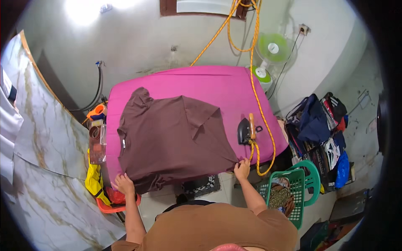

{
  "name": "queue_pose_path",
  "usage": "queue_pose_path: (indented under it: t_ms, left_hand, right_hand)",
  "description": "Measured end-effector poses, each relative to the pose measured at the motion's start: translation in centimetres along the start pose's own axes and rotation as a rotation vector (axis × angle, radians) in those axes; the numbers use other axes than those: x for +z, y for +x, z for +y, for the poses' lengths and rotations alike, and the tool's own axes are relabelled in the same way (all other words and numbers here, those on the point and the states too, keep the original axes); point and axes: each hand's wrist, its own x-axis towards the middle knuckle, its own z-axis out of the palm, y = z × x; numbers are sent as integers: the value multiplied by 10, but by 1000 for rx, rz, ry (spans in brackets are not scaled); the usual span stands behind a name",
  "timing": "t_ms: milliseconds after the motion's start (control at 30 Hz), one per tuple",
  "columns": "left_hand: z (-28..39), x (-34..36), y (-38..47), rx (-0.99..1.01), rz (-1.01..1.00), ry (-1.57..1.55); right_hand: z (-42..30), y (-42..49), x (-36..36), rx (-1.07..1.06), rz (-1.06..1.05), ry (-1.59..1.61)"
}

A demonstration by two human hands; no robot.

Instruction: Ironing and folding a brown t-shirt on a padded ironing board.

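A dark brown T-shirt point(166, 135) lies spread across the pink cloth of an ironing table point(194, 81). Its neck opening, with a small label, faces left, and one sleeve is folded over the body. At the hem's near right corner, my right hand point(242, 169) pinches the fabric. My left hand point(124, 184) rests at the shirt's near left edge, by the table rim; whether its fingers grip the fabric is unclear. Bunched fabric hangs over the front edge between my hands. Right of the shirt is a black iron point(243, 131) with a wooden handle and a yellow-orange cord point(255, 78).
The cord hangs from above and loops over the table's right side. A green plastic basket point(301, 196) holding clothes stands near my right arm. Piled clothes point(317, 125) and a green fan point(272, 48) are beyond. Left are an orange tape dispenser point(98, 110) and a red basket point(110, 207).
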Motion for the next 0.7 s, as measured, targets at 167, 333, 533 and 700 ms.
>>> queue_pose_path:
  t_ms: [167,333,533,700]
  left_hand:
    - [-29,-7,-70,-14,-92,57]
    - [-30,18,-66,-136,-194,18]
    - [63,19,14,186,-119,-131]
    - [156,46,57,526,-275,-296]
  right_hand:
    - [39,-42,-13,-23,-64,-25]
    - [13,-46,2,-140,-34,17]
    - [-90,52,45,-199,56,68]
    - [-160,114,94,-176,12,111]
